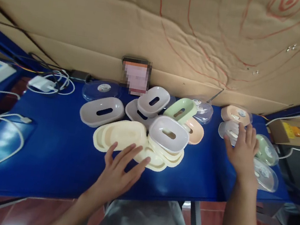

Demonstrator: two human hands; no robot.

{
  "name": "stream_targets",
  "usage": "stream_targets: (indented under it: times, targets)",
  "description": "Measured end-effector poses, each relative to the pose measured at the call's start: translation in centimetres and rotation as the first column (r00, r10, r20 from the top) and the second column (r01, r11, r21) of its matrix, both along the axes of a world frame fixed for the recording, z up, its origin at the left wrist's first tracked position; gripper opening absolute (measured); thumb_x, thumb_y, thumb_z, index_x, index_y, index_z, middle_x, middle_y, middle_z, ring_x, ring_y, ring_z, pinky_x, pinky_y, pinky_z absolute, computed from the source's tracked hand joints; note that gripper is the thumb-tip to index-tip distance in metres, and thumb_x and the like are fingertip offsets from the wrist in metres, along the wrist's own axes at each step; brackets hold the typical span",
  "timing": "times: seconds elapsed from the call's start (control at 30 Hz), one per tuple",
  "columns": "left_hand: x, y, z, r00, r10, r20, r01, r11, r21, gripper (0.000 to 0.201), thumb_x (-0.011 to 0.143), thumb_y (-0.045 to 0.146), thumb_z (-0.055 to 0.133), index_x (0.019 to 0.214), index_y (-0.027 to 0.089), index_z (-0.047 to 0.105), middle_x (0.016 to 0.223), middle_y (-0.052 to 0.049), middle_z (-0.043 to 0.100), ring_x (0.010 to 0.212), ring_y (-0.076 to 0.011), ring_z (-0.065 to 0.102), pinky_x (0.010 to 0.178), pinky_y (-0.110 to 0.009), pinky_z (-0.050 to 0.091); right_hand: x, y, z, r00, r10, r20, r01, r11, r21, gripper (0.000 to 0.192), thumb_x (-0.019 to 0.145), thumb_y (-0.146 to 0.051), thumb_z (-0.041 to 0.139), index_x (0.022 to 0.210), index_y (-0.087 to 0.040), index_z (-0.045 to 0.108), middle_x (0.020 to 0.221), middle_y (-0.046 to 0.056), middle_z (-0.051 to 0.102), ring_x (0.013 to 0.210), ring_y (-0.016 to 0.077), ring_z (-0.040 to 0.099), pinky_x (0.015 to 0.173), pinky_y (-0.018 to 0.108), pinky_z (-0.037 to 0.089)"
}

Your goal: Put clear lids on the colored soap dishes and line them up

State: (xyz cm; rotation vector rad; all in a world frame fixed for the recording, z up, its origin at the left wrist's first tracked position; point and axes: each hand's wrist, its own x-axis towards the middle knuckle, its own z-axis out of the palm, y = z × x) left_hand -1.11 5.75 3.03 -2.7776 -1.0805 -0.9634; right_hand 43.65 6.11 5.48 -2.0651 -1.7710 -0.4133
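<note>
My left hand (121, 173) is open, fingers spread, at the front edge of a pile of cream oval trays (128, 132). On and around these lie soap-dish-like oval plastic trays with slotted bottoms: a lavender one (169, 127) on top, a grey one (102, 111) at the left, another grey one (154, 101) behind, a green one (180, 110) and a peach one (196, 131). My right hand (243, 149) reaches over a pale lidded dish (227, 131), fingers stretched and apart; the fingers partly hide it, and whether they touch it I cannot tell.
Clear lids (102, 90) lie behind the pile. Lidded dishes in peach (236, 114), green (267, 150) and pale grey (266, 175) surround my right hand. White cables (22, 137) and a charger (42, 83) lie left on the blue table (43, 164). A cardboard box (289, 132) stands right.
</note>
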Motion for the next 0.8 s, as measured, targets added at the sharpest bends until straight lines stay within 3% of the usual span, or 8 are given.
stream_targets:
  times: [0.1, 0.23, 0.37, 0.43, 0.53, 0.6, 0.7, 0.8]
  targets:
    - [1.4, 1.0, 2.0, 0.99, -0.142, -0.016, 0.142, 0.99, 0.006, 0.049, 0.092, 0.009, 0.069, 0.137, 0.028, 0.066, 0.141, -0.012, 0.069, 0.135, -0.0295, 0.064, 0.133, -0.06, 0.02, 3.1, -1.3, -1.7, 0.999, -0.008, 0.036, 0.01, 0.998, -0.058, 0.069, 0.098, -0.063, 0.065, 0.155, -0.027, 0.052, 0.151, 0.024, 0.058, 0.137, 0.0475, 0.054, 0.113, 0.075, 0.034]
    - [3.2, 3.6, 4.3, 0.96, -0.244, 0.136, 0.243, 0.97, 0.024, 0.043, 0.093, 0.008, 0.068, 0.131, 0.028, 0.065, 0.137, -0.01, 0.069, 0.128, -0.0252, 0.067, 0.128, -0.055, 0.035, 2.5, -2.4, -1.8, 0.999, 0.037, -0.006, -0.038, 0.993, -0.115, 0.078, 0.089, -0.072, 0.071, 0.153, -0.03, 0.056, 0.149, 0.02, 0.056, 0.133, 0.0445, 0.057, 0.108, 0.066, 0.045]
    - [4.4, 5.3, 5.2, 0.865, -0.253, 0.433, 0.339, 0.931, -0.135, 0.054, 0.095, 0.014, 0.071, 0.145, 0.028, 0.056, 0.14, -0.013, 0.065, 0.131, -0.0269, 0.065, 0.11, -0.047, 0.056, -0.7, -2.9, 1.8, 0.967, 0.078, -0.243, -0.098, 0.993, -0.071, 0.079, 0.091, -0.065, 0.074, 0.159, -0.031, 0.05, 0.146, 0.017, 0.061, 0.13, 0.0423, 0.062, 0.106, 0.063, 0.054]
    - [4.8, 5.5, 5.3, 0.763, -0.199, 0.615, 0.455, 0.841, -0.292, 0.07, 0.094, 0.025, 0.078, 0.156, 0.033, 0.046, 0.15, -0.013, 0.06, 0.132, -0.0284, 0.065, 0.103, -0.044, 0.061, -3.6, -2.8, 4.7, 0.936, 0.164, -0.313, -0.179, 0.984, -0.018, 0.084, 0.091, -0.058, 0.077, 0.164, -0.035, 0.042, 0.153, 0.015, 0.057, 0.138, 0.0426, 0.059, 0.112, 0.066, 0.051]
    - [5.0, 5.6, 5.4, 0.606, -0.1, 0.789, 0.66, 0.617, -0.428, 0.11, 0.083, 0.046, 0.092, 0.168, 0.043, 0.022, 0.169, -0.015, 0.04, 0.134, -0.0318, 0.064, 0.103, -0.047, 0.062, -9.6, -1.4, 8.6, 0.816, 0.472, -0.332, -0.516, 0.855, -0.053, 0.096, 0.089, -0.054, 0.083, 0.169, -0.036, 0.034, 0.165, 0.013, 0.046, 0.151, 0.0411, 0.048, 0.12, 0.063, 0.047]
    - [4.7, 5.9, 5.3, 0.587, -0.051, 0.808, 0.688, 0.558, -0.464, 0.122, 0.077, 0.053, 0.095, 0.169, 0.045, 0.015, 0.171, -0.015, 0.037, 0.141, -0.0353, 0.06, 0.11, -0.053, 0.058, -13.3, 0.6, 10.3, 0.675, 0.648, -0.353, -0.717, 0.688, -0.109, 0.1, 0.087, -0.063, 0.081, 0.17, -0.035, 0.033, 0.169, 0.014, 0.042, 0.154, 0.0394, 0.045, 0.123, 0.06, 0.045]
    - [3.7, 6.5, 5.0, 0.613, 0.026, 0.79, 0.584, 0.658, -0.475, 0.11, 0.076, 0.054, 0.095, 0.164, 0.04, 0.032, 0.16, -0.012, 0.05, 0.14, -0.0362, 0.059, 0.113, -0.055, 0.054, -16.3, 4.6, 11.5, 0.504, 0.759, -0.412, -0.854, 0.509, -0.108, 0.094, 0.09, -0.073, 0.071, 0.168, -0.033, 0.036, 0.168, 0.012, 0.045, 0.154, 0.0351, 0.047, 0.124, 0.054, 0.046]
    - [2.5, 7.1, 4.5, 0.618, 0.113, 0.778, 0.471, 0.74, -0.481, 0.098, 0.079, 0.058, 0.092, 0.159, 0.035, 0.04, 0.149, -0.011, 0.057, 0.128, -0.0323, 0.065, 0.107, -0.05, 0.058, -15.5, 8.9, 11.3, 0.551, 0.726, -0.412, -0.814, 0.577, -0.072, 0.076, 0.099, -0.065, 0.065, 0.165, -0.032, 0.044, 0.164, 0.009, 0.052, 0.151, 0.0316, 0.051, 0.125, 0.052, 0.044]
